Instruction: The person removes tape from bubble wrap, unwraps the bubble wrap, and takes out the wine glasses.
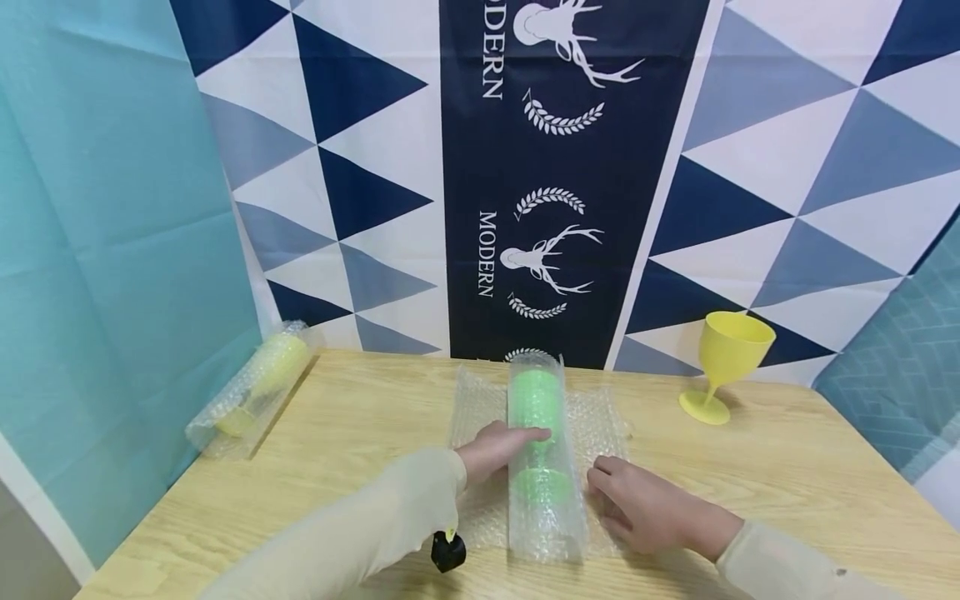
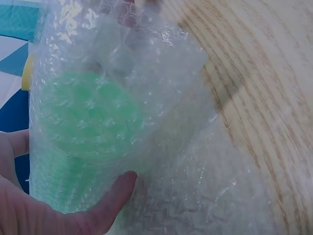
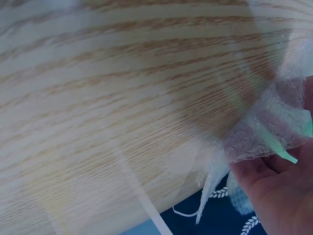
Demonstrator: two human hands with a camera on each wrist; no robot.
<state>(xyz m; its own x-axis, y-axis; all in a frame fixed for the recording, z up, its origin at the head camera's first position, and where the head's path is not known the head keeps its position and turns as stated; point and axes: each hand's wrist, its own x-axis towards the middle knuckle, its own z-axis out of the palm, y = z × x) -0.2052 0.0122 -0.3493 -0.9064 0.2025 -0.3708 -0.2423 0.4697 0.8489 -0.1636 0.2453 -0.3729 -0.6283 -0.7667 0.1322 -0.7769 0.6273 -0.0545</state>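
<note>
In the head view, a green goblet (image 1: 537,400) shows through a roll of clear bubble wrap (image 1: 551,533) lying lengthwise on the table. My left hand (image 1: 498,448) grips the roll around its middle, thumb across the top. The left wrist view shows that thumb (image 2: 115,198) on the wrap beside the blurred green cup (image 2: 93,115). Right of the roll, my right hand (image 1: 645,504) has curled fingers at the flat part of the sheet. In the right wrist view, the wrap's edge (image 3: 266,125) lies in that hand, partly covering its fingers.
A yellow goblet (image 1: 731,354) stands upright at the back right of the wooden table (image 1: 360,417). Another bubble-wrapped yellow goblet (image 1: 258,392) lies at the left edge. Patterned cloth (image 1: 375,167) hangs behind, and a teal sheet (image 1: 120,250) hangs on the left.
</note>
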